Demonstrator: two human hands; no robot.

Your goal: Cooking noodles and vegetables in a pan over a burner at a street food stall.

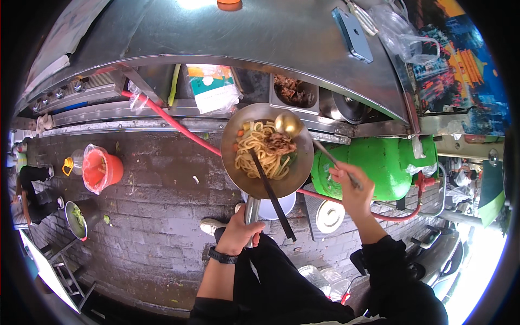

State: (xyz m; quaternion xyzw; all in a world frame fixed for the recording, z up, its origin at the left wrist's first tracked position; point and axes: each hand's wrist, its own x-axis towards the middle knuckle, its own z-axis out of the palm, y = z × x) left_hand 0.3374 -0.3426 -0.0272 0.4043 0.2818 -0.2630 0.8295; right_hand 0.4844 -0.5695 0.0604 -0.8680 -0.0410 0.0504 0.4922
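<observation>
My left hand (238,232) is closed round the metal handle of a wok (230,162), which I hold up in front of me. Thick noodles (254,145) with shredded meat (279,144) and bits of vegetable lie in the wok. A pair of dark chopsticks (273,200) leans out over its near rim, untouched by either hand. To the right, my right hand (353,189) grips the long handle of a ladle (288,124). The ladle's rounded bowl is inside the wok, above the far right of the noodles.
Beyond the wok runs a steel counter (216,32), with a phone (353,35) on top and a meat tray (295,92) below. A green gas cylinder (379,168) stands right, joined to a red hose (173,122). Left on the brick floor is a lined red bucket (103,170).
</observation>
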